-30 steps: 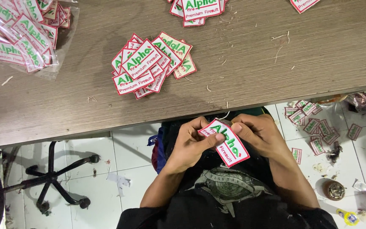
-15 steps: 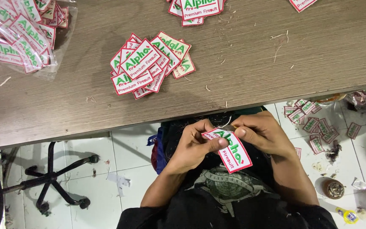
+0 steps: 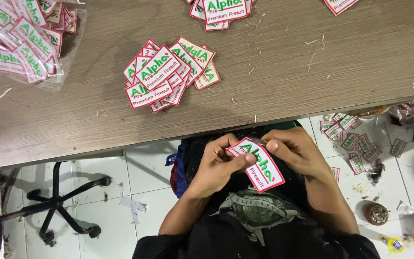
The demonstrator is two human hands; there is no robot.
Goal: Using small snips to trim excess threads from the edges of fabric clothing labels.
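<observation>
Both hands grip one patch [image 3: 256,164] over lap, below tabletop [image 3: 312,76] edge: left hand [image 3: 219,165] pinches lower edge, right hand [image 3: 295,152] w/ small tool at top. Patch pile [image 3: 166,74] on tabletop, bagged patches [image 3: 20,41] far left; more on floor [image 3: 350,141].

The person wears a black shirt with short sleeves; the forearms are bare. On the chest there is a grey round printed emblem; both hands carry no gloves, rings or watch.

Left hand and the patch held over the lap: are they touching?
Touching. The head view shows the left hand with its thumb pressed on the face of the red-bordered patch; the right hand grips its upper edge.
</observation>
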